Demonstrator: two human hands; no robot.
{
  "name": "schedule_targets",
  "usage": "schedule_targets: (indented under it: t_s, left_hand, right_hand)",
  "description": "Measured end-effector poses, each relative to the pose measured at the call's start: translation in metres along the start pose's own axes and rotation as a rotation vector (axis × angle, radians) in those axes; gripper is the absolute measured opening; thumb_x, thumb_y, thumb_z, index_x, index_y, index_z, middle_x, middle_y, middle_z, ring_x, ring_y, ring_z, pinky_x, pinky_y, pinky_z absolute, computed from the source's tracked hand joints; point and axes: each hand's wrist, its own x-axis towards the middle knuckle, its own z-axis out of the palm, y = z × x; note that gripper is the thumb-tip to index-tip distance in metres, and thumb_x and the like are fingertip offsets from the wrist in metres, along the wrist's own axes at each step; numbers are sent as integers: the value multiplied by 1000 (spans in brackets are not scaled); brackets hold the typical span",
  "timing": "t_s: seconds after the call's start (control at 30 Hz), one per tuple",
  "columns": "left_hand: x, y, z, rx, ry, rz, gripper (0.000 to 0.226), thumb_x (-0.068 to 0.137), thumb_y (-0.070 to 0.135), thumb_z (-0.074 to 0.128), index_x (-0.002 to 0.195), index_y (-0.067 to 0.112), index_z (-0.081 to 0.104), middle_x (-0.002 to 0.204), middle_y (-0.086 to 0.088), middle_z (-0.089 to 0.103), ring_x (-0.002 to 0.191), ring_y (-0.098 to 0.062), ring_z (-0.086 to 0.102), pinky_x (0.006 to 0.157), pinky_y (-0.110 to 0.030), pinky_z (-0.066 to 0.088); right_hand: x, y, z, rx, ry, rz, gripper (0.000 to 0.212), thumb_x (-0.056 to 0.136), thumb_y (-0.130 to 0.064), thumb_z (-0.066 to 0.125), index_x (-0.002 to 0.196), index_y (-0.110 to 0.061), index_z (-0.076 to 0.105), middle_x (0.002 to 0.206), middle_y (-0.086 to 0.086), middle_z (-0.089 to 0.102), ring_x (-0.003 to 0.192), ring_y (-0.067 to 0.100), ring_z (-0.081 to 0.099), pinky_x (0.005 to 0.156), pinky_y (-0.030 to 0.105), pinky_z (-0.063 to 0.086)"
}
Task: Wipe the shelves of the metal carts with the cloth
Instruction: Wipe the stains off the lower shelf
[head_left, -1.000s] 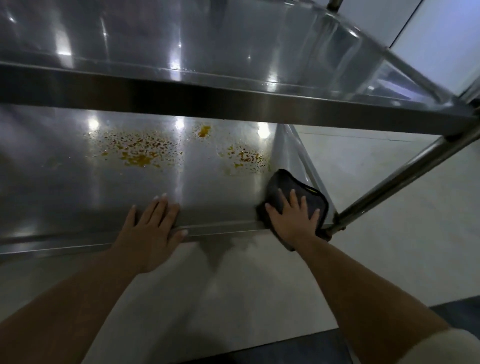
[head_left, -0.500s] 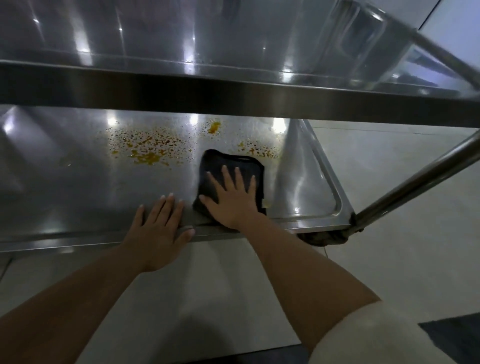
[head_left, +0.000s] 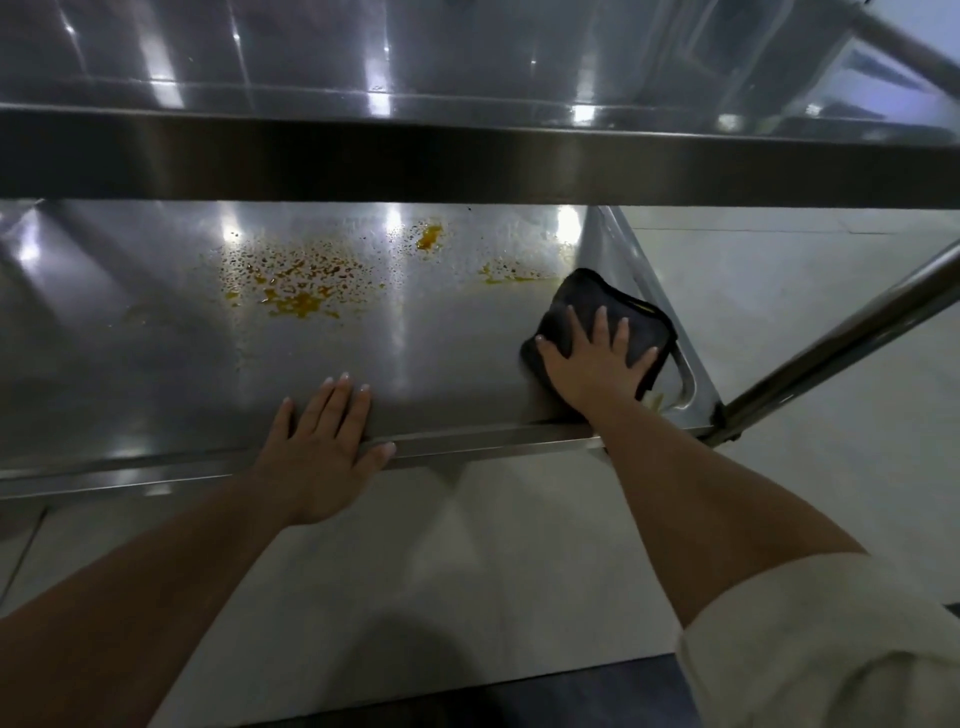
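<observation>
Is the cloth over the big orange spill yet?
No, the cloth sits under the right hand at the shelf's right end, apart from the orange spill.

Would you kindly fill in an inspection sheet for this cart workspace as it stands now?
Surface: steel lower shelf, orange spatter at the middle, smaller orange patches toward the back and right.
Job's things: dark folded cloth at the shelf's right end.
Clutter: nothing seen.
Grippers: right hand pressed flat on the cloth; left hand flat on the shelf's front rim, holding nothing.
Cables: nothing seen.
Surroundings: upper steel shelf above, slanted metal leg, pale floor.
</observation>
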Motion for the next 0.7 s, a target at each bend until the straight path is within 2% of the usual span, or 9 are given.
schedule_targets:
  t_s: [0.1, 0.17, 0.3, 0.4, 0.47, 0.57, 0.67, 0.7]
  left_hand:
    - [0, 0, -1, 74, 19, -5, 100, 66, 73, -21, 151, 20, -16, 160, -3, -19, 145, -16, -20, 118, -49, 4]
    - [3, -1, -7, 100, -18, -16, 94, 73, 73, -15, 151, 20, -13, 160, -4, -17, 147, -19, -15, 118, -47, 8]
    - [8, -10, -32, 149, -247, 70, 80, 92, 67, 10, 149, 19, -19, 157, -4, -26, 146, -18, -20, 120, -42, 3]
    - [-3, -35, -44, 132, -219, 202, 76, 95, 62, 14, 151, 20, -15, 160, 2, -18, 147, -12, -12, 120, -33, 2]
    - [-18, -60, -43, 180, -139, 273, 75, 91, 65, 5, 150, 25, -16, 159, 6, -16, 147, -9, -6, 117, -28, 3]
    - [-49, -99, -32, 261, -60, 300, 85, 69, 70, -30, 144, 30, -24, 150, 13, -23, 146, -7, -9, 116, -28, 0]
    - [-77, -131, -17, 188, 76, 208, 94, 68, 67, -38, 147, 27, -9, 155, 12, -8, 146, -10, -3, 117, -34, 6]
    - [-86, -139, -12, 179, 96, 175, 93, 67, 66, -40, 146, 26, -11, 154, 12, -9, 145, -10, -6, 118, -35, 4]
  right_hand:
    - [-11, -16, 3, -27, -47, -114, 73, 85, -78, 14, 148, -46, -2, 161, 0, -12, 146, 31, -16, 106, 68, -15]
    - [-23, -32, 6, -68, -83, -230, 75, 83, -79, 14, 148, -46, -5, 160, -1, -15, 145, 31, -18, 106, 68, -15]
    - [-52, -65, 14, -157, -154, -454, 80, 78, -85, 11, 147, -47, -8, 159, -3, -19, 145, 29, -22, 105, 67, -16]
    - [-58, -67, 18, -157, -152, -549, 76, 81, -83, 12, 146, -50, -7, 159, -8, -18, 145, 24, -20, 107, 62, -16]
    - [-56, -61, 19, -131, -142, -541, 71, 84, -79, 14, 146, -51, -5, 159, -11, -16, 146, 19, -19, 109, 58, -16]
    - [-57, -61, 20, -105, -121, -445, 65, 87, -75, 14, 146, -52, -4, 159, -14, -14, 146, 16, -17, 112, 57, -14]
    - [-64, -74, 21, -57, -92, -247, 64, 90, -71, 14, 148, -49, -3, 160, -11, -13, 146, 17, -17, 112, 58, -12]
    - [-67, -80, 22, -37, -89, -178, 64, 91, -71, 14, 148, -48, -3, 160, -9, -12, 146, 19, -16, 112, 59, -12]
